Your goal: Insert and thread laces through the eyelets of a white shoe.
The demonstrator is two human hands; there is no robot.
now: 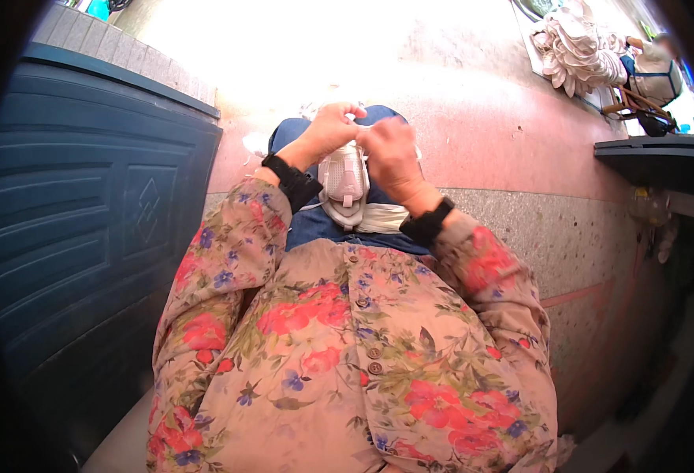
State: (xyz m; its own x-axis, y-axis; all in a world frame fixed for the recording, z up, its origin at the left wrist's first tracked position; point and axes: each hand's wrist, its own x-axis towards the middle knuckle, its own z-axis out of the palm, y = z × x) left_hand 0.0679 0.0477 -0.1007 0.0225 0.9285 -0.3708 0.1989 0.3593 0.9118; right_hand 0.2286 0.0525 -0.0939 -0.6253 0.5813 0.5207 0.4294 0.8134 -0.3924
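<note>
A pale pink and white sneaker (344, 177) rests between my thighs on my blue trousers, its heel toward me. Just left of its far end, my left hand (325, 135) has its thumb and forefinger curled together in a pinch. My right hand (394, 154) is raised over the shoe's right side with bent fingers, slightly blurred. Between the fingertips something thin and whitish shows, too small to name. A white strip of cloth (385, 218) lies across my lap beside the heel. Both wrists wear black bands.
A dark blue panelled metal door (87, 165) stands close on my left. At the far right is a heap of white shoe parts (571, 47), with what may be another person behind it. A dark ledge (650, 162) juts in at right. The floor (512, 154) is pink and speckled grey.
</note>
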